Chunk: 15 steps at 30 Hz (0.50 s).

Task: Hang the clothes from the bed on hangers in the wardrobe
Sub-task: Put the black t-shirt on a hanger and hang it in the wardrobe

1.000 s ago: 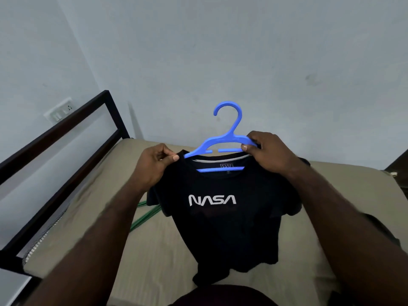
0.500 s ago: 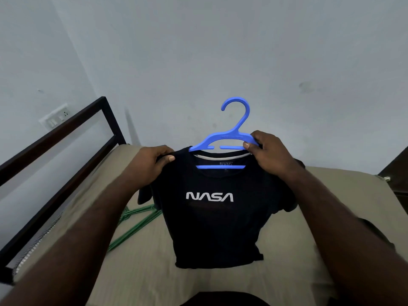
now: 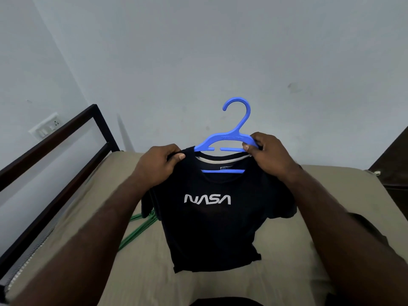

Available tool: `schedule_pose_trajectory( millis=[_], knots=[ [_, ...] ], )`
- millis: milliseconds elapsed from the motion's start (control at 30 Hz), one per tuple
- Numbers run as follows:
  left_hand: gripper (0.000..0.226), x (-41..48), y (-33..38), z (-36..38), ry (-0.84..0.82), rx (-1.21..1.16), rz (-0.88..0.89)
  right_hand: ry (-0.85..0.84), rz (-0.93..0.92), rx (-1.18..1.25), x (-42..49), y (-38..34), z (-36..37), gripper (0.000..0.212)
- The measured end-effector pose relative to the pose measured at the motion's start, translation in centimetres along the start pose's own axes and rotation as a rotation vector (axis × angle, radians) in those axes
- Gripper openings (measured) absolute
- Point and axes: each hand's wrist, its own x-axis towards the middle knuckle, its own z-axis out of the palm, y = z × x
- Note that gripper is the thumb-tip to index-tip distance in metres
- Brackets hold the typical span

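1. Black T-shirt (image 3: 212,228), white "NASA" lettering across the chest. Held up by both hands, front facing the camera, over the middle of the bed. The body hangs down towards the sheet. Whether the hem touches the sheet cannot be told.

2. Blue plastic hanger (image 3: 223,139), hook upright against the wall. Its lower crossbar shows inside the shirt's neck opening. Its left arm is bare above the collar, and its right arm runs into the right hand.

3. Left hand (image 3: 159,166). Fingers are curled and the thumb presses down, pinching the shirt's left shoulder just beside the hanger's left tip.

4. Right hand (image 3: 269,155). It is closed around the hanger's right arm, with the thumb on the front of the plastic. The shirt's right shoulder is gathered beneath the palm.

5. Bed (image 3: 143,279), covered with a beige sheet. It extends from the near edge to the far wall.

6. Green hangers (image 3: 136,235), lying flat on the sheet to the left of the shirt. They are partly hidden behind its left sleeve. The count is unclear.

7. Black metal bed frame (image 3: 66,133), along the left side.

8. White switch plate (image 3: 45,128), on the left wall behind the frame.

9. Pale wall (image 3: 198,51), far side.

10. Dark wooden furniture (image 3: 393,160), at the far right edge, only partly in view.
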Motion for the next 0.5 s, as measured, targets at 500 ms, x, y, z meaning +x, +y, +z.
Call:
schedule_pose_trajectory(
  millis=[500],
  knots=[
    [0.024,-1.4,2.3,4.2,-0.045,0.183,0.085,-0.304,-0.432,-0.742,-1.8,-6.2,6.7,0.026]
  ],
)
